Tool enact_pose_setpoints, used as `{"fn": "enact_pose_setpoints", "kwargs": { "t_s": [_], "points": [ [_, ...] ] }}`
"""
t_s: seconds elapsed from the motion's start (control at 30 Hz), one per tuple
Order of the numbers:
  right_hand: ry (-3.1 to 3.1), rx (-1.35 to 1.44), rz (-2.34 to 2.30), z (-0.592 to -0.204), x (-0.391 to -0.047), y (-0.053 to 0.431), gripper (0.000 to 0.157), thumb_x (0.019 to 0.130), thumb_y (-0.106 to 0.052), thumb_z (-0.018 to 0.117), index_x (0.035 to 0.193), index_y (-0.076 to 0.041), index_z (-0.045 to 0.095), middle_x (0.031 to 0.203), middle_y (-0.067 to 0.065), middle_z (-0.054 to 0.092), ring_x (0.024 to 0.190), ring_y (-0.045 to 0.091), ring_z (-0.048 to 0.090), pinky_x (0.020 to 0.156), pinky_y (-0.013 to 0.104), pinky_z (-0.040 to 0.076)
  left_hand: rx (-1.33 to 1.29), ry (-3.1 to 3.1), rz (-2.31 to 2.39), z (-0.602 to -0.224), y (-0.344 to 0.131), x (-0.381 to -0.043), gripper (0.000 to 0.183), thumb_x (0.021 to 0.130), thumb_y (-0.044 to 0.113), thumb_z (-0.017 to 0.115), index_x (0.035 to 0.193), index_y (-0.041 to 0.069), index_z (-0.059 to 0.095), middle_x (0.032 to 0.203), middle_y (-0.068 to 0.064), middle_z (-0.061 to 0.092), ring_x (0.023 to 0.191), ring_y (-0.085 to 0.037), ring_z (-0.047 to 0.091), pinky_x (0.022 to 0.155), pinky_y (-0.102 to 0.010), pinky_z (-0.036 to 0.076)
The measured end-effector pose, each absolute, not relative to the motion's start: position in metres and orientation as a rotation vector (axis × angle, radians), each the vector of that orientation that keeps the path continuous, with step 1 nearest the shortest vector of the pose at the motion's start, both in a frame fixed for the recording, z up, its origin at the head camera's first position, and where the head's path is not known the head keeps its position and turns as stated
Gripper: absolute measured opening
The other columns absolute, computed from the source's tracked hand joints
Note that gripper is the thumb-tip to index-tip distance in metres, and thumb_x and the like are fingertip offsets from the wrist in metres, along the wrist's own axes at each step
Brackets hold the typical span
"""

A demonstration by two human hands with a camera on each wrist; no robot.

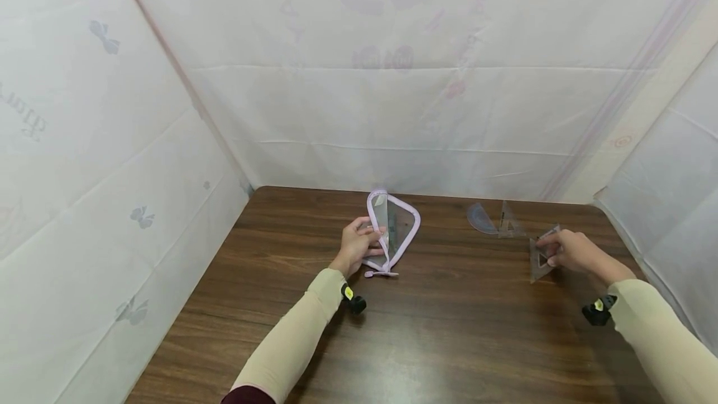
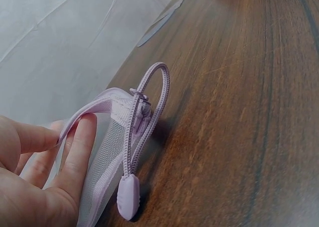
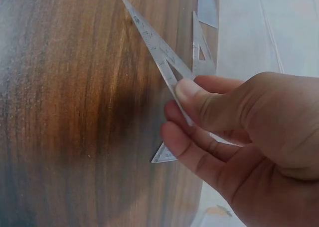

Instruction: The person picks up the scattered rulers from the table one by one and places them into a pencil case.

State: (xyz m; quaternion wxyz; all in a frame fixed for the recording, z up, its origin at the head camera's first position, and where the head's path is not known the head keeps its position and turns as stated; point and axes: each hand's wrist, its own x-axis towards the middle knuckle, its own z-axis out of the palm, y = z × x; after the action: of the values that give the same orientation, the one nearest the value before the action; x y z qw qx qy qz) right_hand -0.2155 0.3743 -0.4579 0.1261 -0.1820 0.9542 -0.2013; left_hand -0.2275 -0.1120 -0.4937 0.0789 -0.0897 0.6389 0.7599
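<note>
My left hand [image 1: 354, 245] holds a mesh zip pouch [image 1: 417, 220] with lilac edging, its mouth spread apart. In the left wrist view, the thumb and fingers pinch the lilac edge, and a looped cord zip pull [image 2: 162, 87] hangs at the near corner. Over on the right, my right hand [image 1: 574, 251] pinches a clear set square [image 3: 152, 40] between thumb and fingers, tilted up at the table. The fingers hide part of it. A clear corner piece [image 3: 164, 154] shows below them; I cannot tell whether it belongs to the same set square.
Toward the back right of the brown wooden table [image 1: 449, 329] lie a bluish clear protractor [image 1: 480, 219] and another clear set square [image 1: 503, 224], side by side. Pale cloth walls [image 1: 348, 111] stand along the table's back and sides.
</note>
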Motion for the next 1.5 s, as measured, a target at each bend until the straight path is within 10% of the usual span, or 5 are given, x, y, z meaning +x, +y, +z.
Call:
{"fn": "enact_pose_setpoints", "kwargs": {
  "t_s": [1.5],
  "points": [
    [2.86, -0.333, -0.913, -0.462, -0.206, 0.373, 0.043, 0.095, 0.003, 0.067, 0.137, 0.005, 0.059, 0.11, 0.022, 0.067, 0.07, 0.018, 0.059, 0.052, 0.028, 0.051, -0.258, 1.907, 2.287, -0.494, -0.111, -0.227, 0.044, 0.094, -0.01, 0.066, 0.136, -0.004, 0.052, 0.114, -0.017, 0.074, 0.068, -0.018, 0.069, 0.067, -0.04, 0.066]
  ]
}}
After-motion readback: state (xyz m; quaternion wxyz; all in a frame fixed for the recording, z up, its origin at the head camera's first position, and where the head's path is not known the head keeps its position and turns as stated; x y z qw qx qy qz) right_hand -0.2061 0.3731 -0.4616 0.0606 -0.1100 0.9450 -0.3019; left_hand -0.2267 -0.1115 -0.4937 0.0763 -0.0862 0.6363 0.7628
